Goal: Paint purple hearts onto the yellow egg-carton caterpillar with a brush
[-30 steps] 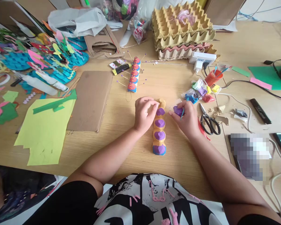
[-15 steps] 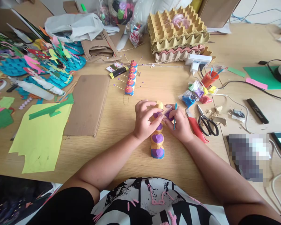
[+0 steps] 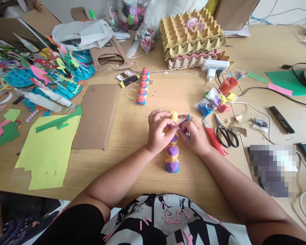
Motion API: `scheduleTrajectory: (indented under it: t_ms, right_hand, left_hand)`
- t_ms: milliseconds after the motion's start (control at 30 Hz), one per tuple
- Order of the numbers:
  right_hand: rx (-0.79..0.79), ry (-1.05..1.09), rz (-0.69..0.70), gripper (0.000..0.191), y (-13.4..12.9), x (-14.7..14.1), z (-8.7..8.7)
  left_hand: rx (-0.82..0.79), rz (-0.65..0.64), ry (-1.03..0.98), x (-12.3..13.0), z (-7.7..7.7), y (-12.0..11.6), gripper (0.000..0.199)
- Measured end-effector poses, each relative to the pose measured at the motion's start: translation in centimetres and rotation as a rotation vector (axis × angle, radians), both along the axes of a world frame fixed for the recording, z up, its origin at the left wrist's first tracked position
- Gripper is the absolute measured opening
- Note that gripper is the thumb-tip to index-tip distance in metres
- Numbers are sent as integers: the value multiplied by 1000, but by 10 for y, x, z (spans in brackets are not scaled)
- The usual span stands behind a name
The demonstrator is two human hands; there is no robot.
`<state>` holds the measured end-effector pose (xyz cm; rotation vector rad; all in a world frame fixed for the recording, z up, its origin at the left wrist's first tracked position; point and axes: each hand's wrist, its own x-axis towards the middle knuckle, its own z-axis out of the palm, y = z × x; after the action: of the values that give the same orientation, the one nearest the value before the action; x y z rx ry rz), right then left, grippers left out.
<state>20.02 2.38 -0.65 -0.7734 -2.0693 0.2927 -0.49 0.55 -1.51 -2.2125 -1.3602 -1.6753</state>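
A clear plastic packet with purple clay is pinched between thumb and fingertips of the left hand and right hand (contact partly hidden). A thin blue stick is also held in the right. Below, a bumpy orange strip with purple domes is partly covered, lying lengthwise on the wooden table. Black-handled metal scissors are seen to the right.
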Motion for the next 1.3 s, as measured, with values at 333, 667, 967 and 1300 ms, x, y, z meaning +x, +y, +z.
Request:
scheduleTrajectory:
  t_ms: [333,667,967,1300]
  right_hand:
    - [-73,57,7,8,-8,-3,12]
    - [-216,196,-18,22,-14,-10,16]
    - [-179,172,-34,21,-9,-6,15]
    - [-101,117,-48,18,-8,-5,11]
  left_hand:
    - [143,57,-5,0,7,-3,19]
    - [76,-63,89,2,6,-10,16]
    - [-83,-30,74,2,9,-6,9]
    - [-135,-62,38,1,6,-5,12]
